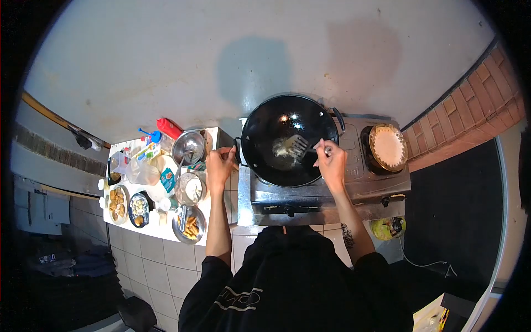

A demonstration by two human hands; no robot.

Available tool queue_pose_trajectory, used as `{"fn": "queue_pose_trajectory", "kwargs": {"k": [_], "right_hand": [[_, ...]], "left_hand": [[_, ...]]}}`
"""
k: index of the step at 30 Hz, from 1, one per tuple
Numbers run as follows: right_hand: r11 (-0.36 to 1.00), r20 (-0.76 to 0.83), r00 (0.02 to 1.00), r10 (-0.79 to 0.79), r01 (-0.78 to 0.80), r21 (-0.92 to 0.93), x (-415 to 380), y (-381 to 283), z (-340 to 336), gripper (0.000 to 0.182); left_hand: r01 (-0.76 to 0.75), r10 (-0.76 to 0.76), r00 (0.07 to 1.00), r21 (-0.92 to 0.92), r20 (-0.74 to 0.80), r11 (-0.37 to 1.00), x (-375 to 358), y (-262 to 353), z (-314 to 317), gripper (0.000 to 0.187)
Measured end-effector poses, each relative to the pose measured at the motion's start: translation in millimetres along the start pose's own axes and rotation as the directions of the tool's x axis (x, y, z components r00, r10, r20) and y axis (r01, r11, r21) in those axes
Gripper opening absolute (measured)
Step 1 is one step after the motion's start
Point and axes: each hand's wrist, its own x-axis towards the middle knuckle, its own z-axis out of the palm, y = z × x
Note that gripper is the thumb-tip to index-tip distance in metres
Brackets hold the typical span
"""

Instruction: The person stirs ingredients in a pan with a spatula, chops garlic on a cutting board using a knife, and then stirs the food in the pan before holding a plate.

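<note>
A large black wok (pixel 265 119) sits on the left burner of the steel stove (pixel 354 191). My left hand (pixel 221 164) is closed on the wok's left handle (pixel 238 150). In my right hand (pixel 331 160) is the handle of a slotted spatula (pixel 298 145), whose head rests low in the wok. A small pale, foamy patch (pixel 282 148) lies in the wok beside the spatula head. The wok's right handle (pixel 338 120) is free of my hands.
On the right burner stands a round pan (pixel 389 147) with a pale centre. The white table (pixel 166 235) at left holds a steel bowl (pixel 188 148), a red bottle (pixel 168 128), a plate of fried pieces (pixel 189 225) and several other dishes. A brick strip (pixel 470 113) borders the right.
</note>
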Motion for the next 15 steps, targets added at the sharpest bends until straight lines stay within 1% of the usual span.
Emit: {"fn": "queue_pose_trajectory", "kwargs": {"k": [2, 4, 6, 7, 12, 14, 15], "right_hand": [[0.999, 0.061, 0.997, -0.040, 0.040, 0.007, 2, -1, 5, 0.028], [1.000, 0.087, 0.996, -0.014, 0.014, 0.000, 2, -10, -2, 0.027], [0.998, 0.028, 0.998, -0.055, 0.056, -0.033, 3, -17, -11, 0.027], [0.998, 0.014, 0.998, -0.059, 0.059, -0.018, 4, -21, -16, 0.027], [0.998, 0.018, 0.999, -0.033, 0.033, -0.046, 16, -41, -37, 0.026], [0.974, 0.099, 0.989, -0.109, 0.127, -0.188, 16, -47, -38, 0.026], [0.974, 0.099, 0.989, -0.109, 0.126, -0.187, 15, -43, -34, 0.026]], "left_hand": [[0.015, -0.015, 1.000, 0.018, 0.005, 1.000, 2, -2, 1, 0.027], [-0.012, 0.012, 1.000, -0.038, -0.008, 0.999, 3, -7, 3, 0.027], [0.007, -0.007, 1.000, -0.003, 0.001, 1.000, 2, -3, -1, 0.028], [0.020, -0.020, 1.000, 0.030, 0.015, 0.999, 1, 0, -3, 0.029], [-0.012, 0.011, 1.000, 0.043, 0.026, 0.999, 2, -5, -3, 0.030], [-0.014, 0.013, 1.000, 0.040, 0.028, 0.999, 2, -6, -3, 0.031], [-0.009, 0.008, 0.999, 0.048, 0.033, 0.999, 2, -6, -3, 0.031]]}}
